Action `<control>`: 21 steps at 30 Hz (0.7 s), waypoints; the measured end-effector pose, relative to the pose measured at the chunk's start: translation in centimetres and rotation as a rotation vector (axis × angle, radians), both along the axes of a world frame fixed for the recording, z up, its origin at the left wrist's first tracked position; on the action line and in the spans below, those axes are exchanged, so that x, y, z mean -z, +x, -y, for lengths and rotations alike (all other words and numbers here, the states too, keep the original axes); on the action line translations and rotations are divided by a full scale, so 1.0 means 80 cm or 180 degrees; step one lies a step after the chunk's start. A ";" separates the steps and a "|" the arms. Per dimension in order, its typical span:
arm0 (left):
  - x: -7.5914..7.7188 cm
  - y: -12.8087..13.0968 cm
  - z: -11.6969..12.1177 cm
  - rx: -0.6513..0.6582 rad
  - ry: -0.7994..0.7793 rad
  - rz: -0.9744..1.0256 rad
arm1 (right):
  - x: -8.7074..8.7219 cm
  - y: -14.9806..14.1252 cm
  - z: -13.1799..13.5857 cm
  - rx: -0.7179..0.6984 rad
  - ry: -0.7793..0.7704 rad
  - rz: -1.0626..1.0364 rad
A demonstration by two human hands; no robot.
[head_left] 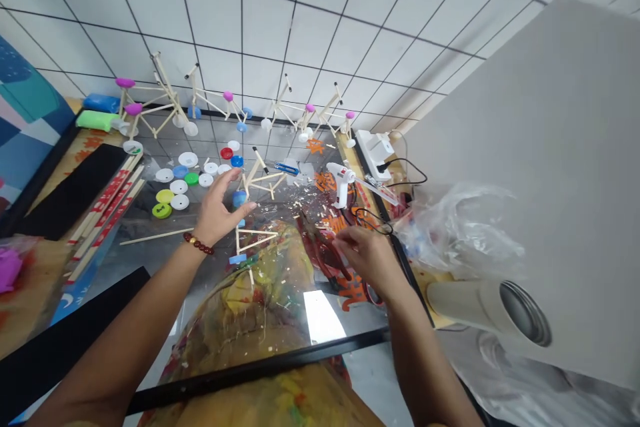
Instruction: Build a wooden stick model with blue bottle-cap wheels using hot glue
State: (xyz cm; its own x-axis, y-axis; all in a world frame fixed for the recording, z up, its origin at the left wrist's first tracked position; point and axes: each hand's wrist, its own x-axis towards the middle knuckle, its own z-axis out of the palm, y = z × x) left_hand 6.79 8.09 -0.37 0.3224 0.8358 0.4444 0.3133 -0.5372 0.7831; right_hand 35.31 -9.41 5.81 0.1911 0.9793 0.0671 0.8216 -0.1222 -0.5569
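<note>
My left hand [217, 213], with a beaded bracelet on its wrist, is open, thumb and fingers apart. It hovers beside a small frame of wooden sticks [265, 180] with blue bottle-cap wheels [240, 198]; whether it touches them I cannot tell. A reflection of the frame shows in the glossy tabletop. My right hand [369, 257] is closed, fingertips together, just right of the red-handled pliers [323, 247]. What its fingers hold, if anything, is too small to make out. Beyond it stands a white glue gun [342, 183]. A blue utility knife [287, 169] lies behind the frame.
Finished-looking stick frames [170, 103] with pink tops line the wall. Loose bottle caps [180, 187] lie at left near bundled sticks [107, 210]. A power strip [375, 153] with cables, a plastic bag [460, 227] and a white cylinder [485, 303] are at right. Scraps litter the middle.
</note>
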 end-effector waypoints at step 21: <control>0.014 -0.002 -0.011 -0.0191 0.0037 0.0652 | 0.030 0.031 -0.029 0.1004 0.0393 0.0001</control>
